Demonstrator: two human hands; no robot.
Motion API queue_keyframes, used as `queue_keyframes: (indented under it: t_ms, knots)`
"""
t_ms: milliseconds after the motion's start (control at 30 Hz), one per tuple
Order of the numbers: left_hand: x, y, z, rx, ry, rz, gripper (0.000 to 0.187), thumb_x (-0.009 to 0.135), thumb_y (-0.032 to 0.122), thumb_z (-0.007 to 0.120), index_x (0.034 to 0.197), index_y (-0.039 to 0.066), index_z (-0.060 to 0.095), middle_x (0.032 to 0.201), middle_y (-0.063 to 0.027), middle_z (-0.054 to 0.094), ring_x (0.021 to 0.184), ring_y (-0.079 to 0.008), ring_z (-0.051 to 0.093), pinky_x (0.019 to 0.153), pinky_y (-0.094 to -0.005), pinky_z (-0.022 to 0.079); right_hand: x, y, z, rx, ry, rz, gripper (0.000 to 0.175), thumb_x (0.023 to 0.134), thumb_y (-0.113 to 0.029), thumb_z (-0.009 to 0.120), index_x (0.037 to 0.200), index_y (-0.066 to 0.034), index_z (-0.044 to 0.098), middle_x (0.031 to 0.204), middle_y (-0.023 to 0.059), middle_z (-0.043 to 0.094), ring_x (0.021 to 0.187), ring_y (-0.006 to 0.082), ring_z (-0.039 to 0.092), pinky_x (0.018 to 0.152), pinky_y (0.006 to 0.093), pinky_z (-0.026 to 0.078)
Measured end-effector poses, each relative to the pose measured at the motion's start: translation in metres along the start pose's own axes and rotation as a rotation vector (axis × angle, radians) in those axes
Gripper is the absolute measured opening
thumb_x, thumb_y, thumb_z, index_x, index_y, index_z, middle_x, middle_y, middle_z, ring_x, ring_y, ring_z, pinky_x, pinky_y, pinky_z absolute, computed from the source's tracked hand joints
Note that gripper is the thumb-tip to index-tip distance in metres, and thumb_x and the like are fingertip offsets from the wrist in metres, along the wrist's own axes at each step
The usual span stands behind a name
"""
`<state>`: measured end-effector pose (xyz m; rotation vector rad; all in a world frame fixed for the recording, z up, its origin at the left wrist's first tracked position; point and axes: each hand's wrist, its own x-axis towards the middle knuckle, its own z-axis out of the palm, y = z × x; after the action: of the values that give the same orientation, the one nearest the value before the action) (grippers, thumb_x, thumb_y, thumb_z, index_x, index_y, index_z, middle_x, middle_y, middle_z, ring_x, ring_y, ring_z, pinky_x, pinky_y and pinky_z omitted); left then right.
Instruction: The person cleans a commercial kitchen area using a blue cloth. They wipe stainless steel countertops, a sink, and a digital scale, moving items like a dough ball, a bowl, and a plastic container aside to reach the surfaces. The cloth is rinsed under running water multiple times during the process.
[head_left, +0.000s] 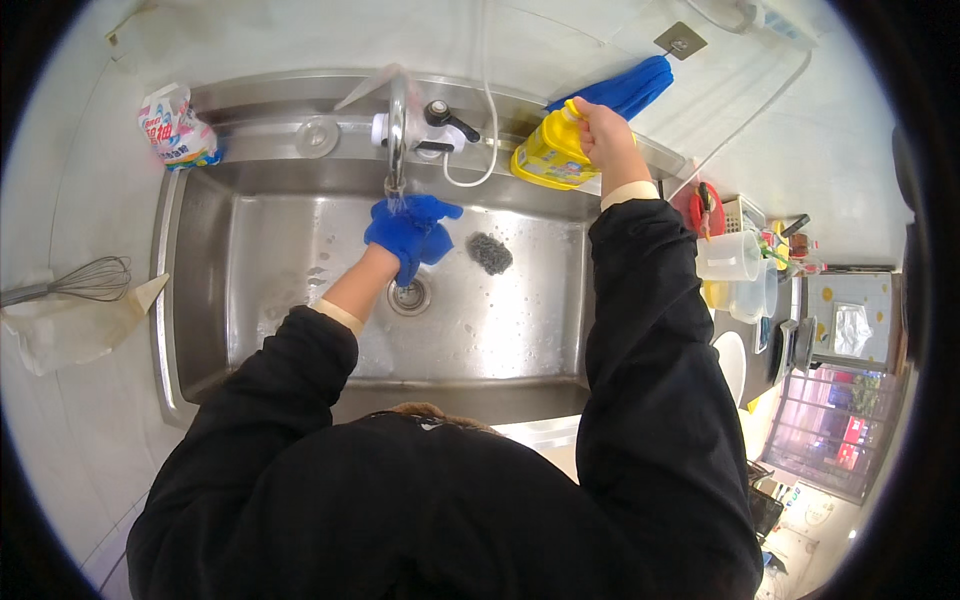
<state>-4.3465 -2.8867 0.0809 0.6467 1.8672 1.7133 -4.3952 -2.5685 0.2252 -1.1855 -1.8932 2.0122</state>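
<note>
A blue cloth (411, 229) covers my left hand (384, 259) below the spout of a chrome faucet (397, 127). Water runs from the spout onto the cloth, which hides my fingers. My right hand (602, 135) grips a yellow plastic jug (551, 150) of cleaning liquid near its top. The jug bears a printed label and stands at the sink's back right rim. Below both hands lies the stainless steel sink (300, 330), its drain strainer (409, 294) just under the cloth. A grey steel-wool scourer (489, 253) rests on the basin floor between my hands.
Behind the faucet another blue cloth (630, 86) hangs from a wall hook. A printed plastic bag (176, 131) sits at the back left corner. At left, a wire whisk (90, 281) hangs by the wall. Plastic measuring jugs (727, 256) crowd the right counter, beside my right sleeve.
</note>
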Motion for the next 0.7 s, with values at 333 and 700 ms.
queue_keyframes:
  t_ms: [333, 700]
  knots:
    - [-0.017, -0.016, -0.001, -0.709, 0.089, -0.21, 0.018, 0.095, 0.016, 0.049, 0.113, 0.012, 0.052, 0.093, -0.0011, 0.056, 0.088, -0.0123, 0.056, 0.076, -0.0278, 0.046, -0.072, 0.079, 0.006, 0.468, -0.248, -0.342, 0.013, 0.092, -0.007, 0.055, 0.079, -0.0066, 0.053, 0.069, 0.0019, 0.051, 0.062, 0.0115, 0.05, 0.055, 0.0225, 0.042]
    - [-0.052, -0.052, 0.017, 0.502, -0.247, -0.146, 0.059, 0.091, 0.024, 0.049, 0.142, 0.002, 0.03, 0.141, -0.0248, 0.041, 0.131, -0.0337, 0.04, 0.109, -0.0393, 0.032, -0.155, 0.208, 0.143, -0.141, -0.454, -0.069, 0.059, 0.101, -0.032, 0.045, 0.142, 0.0071, 0.029, 0.146, 0.02, 0.039, 0.138, 0.0279, 0.033, 0.113, 0.0323, 0.024]
